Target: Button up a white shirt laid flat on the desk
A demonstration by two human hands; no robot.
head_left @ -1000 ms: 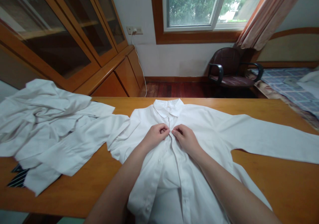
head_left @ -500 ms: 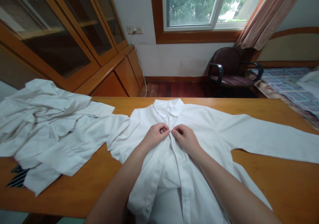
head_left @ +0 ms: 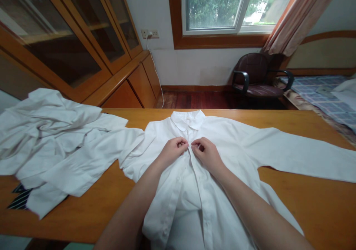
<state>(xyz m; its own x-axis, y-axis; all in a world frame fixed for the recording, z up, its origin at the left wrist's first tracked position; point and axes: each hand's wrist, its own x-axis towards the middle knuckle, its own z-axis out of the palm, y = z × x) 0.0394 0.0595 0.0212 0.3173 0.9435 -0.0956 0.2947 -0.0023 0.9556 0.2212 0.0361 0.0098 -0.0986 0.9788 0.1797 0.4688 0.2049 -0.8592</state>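
Observation:
A white button-up shirt lies front up on the wooden table, its collar toward the far edge. My left hand pinches the shirt's front edge a little below the collar. Facing it, my right hand pinches the other front edge, with only a small gap between the fingertips. Whatever button sits between the fingers is too small to make out. Below my hands the two front edges spread apart, with buttons showing along the left one. The right sleeve stretches flat across the table.
A heap of crumpled white clothes covers the table's left end, touching the shirt's left sleeve. A dark striped piece of cloth sticks out beneath it. Beyond the wooden table stand a glass-door cabinet, an armchair and a bed.
My fingers have shifted very slightly at the same spot on the shirt front. The shirt and the heap of clothes lie as before.

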